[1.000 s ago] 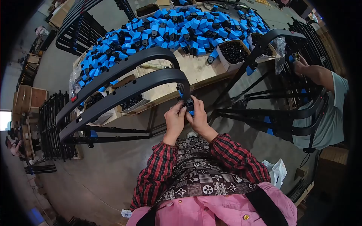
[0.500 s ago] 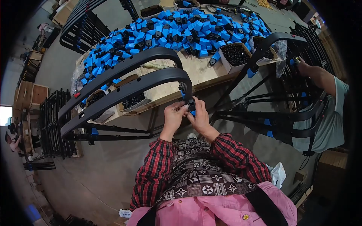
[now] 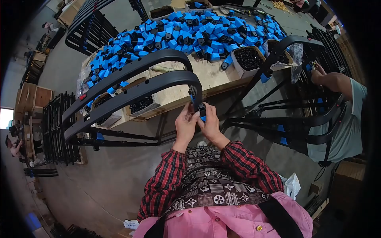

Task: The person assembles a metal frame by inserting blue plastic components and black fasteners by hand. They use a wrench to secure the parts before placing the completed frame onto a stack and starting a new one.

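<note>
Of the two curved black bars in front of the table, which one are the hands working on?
The nearer, lower bar: both hands grip the blue-and-black piece at its end.

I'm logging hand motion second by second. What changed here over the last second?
Little. The left hand and right hand shifted slightly but kept pinching the black and blue clip at the end of the curved black frame. The co-worker's hand moved a little on the other frame. The pile of blue parts stayed put.

Red plaid sleeves (image 3: 164, 186), pink apron (image 3: 222, 222)

No legible text, label, brand, number or sign on anything in view.
</note>
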Available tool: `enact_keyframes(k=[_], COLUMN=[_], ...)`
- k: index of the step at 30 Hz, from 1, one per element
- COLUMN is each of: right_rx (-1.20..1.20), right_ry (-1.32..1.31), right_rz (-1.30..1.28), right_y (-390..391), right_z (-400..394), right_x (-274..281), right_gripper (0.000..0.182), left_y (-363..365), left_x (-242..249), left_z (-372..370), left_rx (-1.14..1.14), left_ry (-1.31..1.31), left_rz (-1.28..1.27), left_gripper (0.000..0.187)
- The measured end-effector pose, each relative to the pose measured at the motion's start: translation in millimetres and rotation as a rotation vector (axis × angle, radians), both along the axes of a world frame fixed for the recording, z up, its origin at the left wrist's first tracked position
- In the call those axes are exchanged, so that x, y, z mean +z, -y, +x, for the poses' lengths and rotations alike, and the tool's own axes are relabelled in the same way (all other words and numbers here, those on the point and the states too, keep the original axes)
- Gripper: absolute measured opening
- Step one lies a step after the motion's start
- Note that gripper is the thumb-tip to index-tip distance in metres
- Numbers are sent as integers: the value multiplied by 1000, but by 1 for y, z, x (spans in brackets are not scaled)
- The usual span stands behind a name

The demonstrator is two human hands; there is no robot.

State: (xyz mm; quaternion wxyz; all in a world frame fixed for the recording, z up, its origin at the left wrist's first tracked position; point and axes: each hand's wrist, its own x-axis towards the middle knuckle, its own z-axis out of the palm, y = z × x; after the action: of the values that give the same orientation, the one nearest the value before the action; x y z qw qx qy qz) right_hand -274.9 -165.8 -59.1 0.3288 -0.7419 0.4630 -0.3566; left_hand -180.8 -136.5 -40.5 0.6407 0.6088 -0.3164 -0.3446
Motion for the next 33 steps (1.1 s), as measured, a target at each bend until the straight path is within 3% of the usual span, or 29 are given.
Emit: enact_keyframes(k=[2, 4, 6, 9, 10, 12, 13, 14, 16, 17, 18, 20, 22, 23, 24, 26, 27, 29, 30, 33], right_rx=[0, 7, 2, -6, -6, 8, 2, -2, 17, 28, 23, 23, 16, 14, 17, 20, 32, 19, 11, 11], right_ry=[-10, -18, -6, -14, -17, -9, -18, -32, -48, -51, -53, -26, -27, -28, -27, -35, -28, -22, -11, -4], right_rz=[16, 29, 24, 30, 22, 29, 42, 31, 14, -1, -4, -8, 8, 23, 22, 16, 15, -26, -38, -67], right_y=[0, -1, -1, -2, -2, 1, -1, -1, -1, 0, 1, 0, -1, -1, -2, -1, -2, -1, -1, 1], right_z=[-1, -1, -1, -1, 0, 2, 1, 0, -2, -3, -3, -2, -2, -2, -2, -3, -4, -1, 0, 0], right_x=[2, 2, 0, 0, 2, 3, 3, 4, 2, 1, 1, -1, -1, 0, 1, 2, 2, -1, -2, -8], right_gripper=[54, 54, 55, 55, 56, 56, 56, 56, 57, 57, 57, 59, 59, 60, 60, 59, 59, 58, 57, 55], left_y=[2, 2, 3, -2, -4, -4, -1, 3, 10, 8, 7, 4, 3, 4, 5, 9, 7, 1, 0, 4], left_x=[3, -3, -16, -15, -10, 1, 7, 0, -20, -27, -21, -10, -5, -12, -21, -32, -24, -8, -4, -2], left_z=[5, 23, 22, 17, 14, 12, 18, 20, 22, 25, 26, 25, 20, 26, 26, 23, 23, 19, 26, 22], left_rx=[93, -178, -238, -152, -137, 81, 57, 57, -241, -212, -218, -53, 67, 17, 21, -231, -225, -156, -138, -32], left_ry=[-106, -389, -414, 411, 421, 368, 265, 258, -145, 107, 105, 936, 413, 281, 282, -174, -31, 494, 935, 303], left_rz=[-46, 353, 289, 11, 16, 63, 256, 259, 263, 253, 250, -206, 13, 243, 242, 182, 206, -34, -112, 160], left_gripper=[23, 23, 18, 19, 19, 21, 23, 23, 26, 26, 26, 27, 26, 26, 26, 24, 20, 15, 16, 26])
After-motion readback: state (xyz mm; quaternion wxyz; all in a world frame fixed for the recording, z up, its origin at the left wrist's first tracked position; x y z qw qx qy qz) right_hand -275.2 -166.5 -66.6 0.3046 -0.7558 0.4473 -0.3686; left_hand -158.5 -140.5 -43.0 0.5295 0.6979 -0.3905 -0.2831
